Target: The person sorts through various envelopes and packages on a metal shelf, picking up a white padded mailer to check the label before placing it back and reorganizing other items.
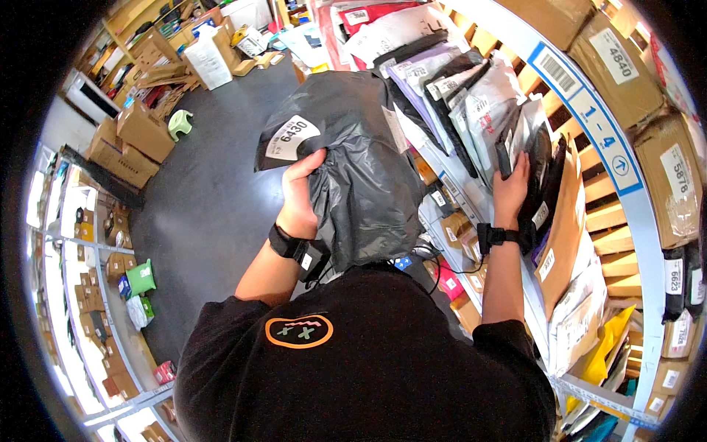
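A large black plastic mailing bag (364,182) with a white label is gripped in my left hand (301,190), the thumb lying over its near face. To the right, my right hand (512,185) reaches into a row of upright mailing bags on a shelf, its fingers against a grey-white mailing bag (527,132). Whether it grips that bag cannot be told. Black mailing bags (538,182) stand just right of this hand, and a white mailing bag (489,110) leans on its left. Both wrists wear black straps with small devices.
The shelf's blue-white metal rail (602,110) curves along the right, with cardboard boxes (613,66) beyond it. Lower right lies a brown padded envelope (560,232). Across the grey floor (221,143) stand cartons (143,132), a green stool (180,124) and parcel-filled shelving (94,287). A black cable hangs between my arms.
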`<state>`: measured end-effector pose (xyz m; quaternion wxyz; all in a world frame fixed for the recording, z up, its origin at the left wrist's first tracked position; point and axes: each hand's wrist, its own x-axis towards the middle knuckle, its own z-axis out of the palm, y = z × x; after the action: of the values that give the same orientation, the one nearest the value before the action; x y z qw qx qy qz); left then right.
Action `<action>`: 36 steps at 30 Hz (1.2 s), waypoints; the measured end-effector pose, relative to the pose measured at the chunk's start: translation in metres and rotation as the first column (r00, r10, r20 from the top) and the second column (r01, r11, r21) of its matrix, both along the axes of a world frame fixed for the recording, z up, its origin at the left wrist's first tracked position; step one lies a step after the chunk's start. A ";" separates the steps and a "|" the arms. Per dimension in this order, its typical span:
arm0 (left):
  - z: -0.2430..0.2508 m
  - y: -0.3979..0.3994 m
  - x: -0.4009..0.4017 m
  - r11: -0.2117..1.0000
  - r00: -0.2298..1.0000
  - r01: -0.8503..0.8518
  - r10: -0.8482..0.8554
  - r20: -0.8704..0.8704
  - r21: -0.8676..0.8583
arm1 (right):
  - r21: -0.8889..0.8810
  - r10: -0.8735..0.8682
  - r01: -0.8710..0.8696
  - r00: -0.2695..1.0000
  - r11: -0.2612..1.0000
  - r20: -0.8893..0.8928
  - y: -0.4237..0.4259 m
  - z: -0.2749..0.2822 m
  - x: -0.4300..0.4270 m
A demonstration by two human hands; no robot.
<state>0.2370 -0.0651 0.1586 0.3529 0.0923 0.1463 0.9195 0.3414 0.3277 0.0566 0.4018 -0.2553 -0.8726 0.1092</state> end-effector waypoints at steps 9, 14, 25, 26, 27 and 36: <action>0.026 0.060 0.027 0.995 0.952 0.090 -0.075 -0.297 0.038 | -0.271 -0.240 0.187 0.955 0.944 -0.176 0.026 0.019 0.041; -0.008 0.164 -0.002 0.905 0.358 -0.356 -0.099 -0.929 -0.234 | -0.292 -0.383 0.311 0.892 0.905 -0.238 0.028 0.037 0.078; -0.062 0.364 0.054 0.994 0.741 0.007 -0.079 -0.667 -0.110 | -0.466 -0.550 0.406 0.803 0.786 -0.230 0.065 0.042 0.128; -0.066 0.363 0.064 0.985 0.769 -0.055 -0.062 -0.637 -0.162 | -0.471 -0.574 0.434 0.792 0.768 -0.208 0.064 0.040 0.132; -0.069 0.362 0.071 0.957 0.855 -0.024 -0.129 -0.501 -0.288 | -0.435 -0.543 0.403 0.795 0.806 -0.271 0.065 0.039 0.134; -0.109 0.365 0.087 0.795 0.931 0.124 -0.301 -0.208 -0.593 | -0.446 -0.494 0.312 0.781 0.839 -0.382 0.056 0.042 0.121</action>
<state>0.3241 0.2994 0.0496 0.4406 0.1330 0.4536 0.7632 0.4622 0.3832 0.0989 0.5668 -0.4722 -0.6323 0.2365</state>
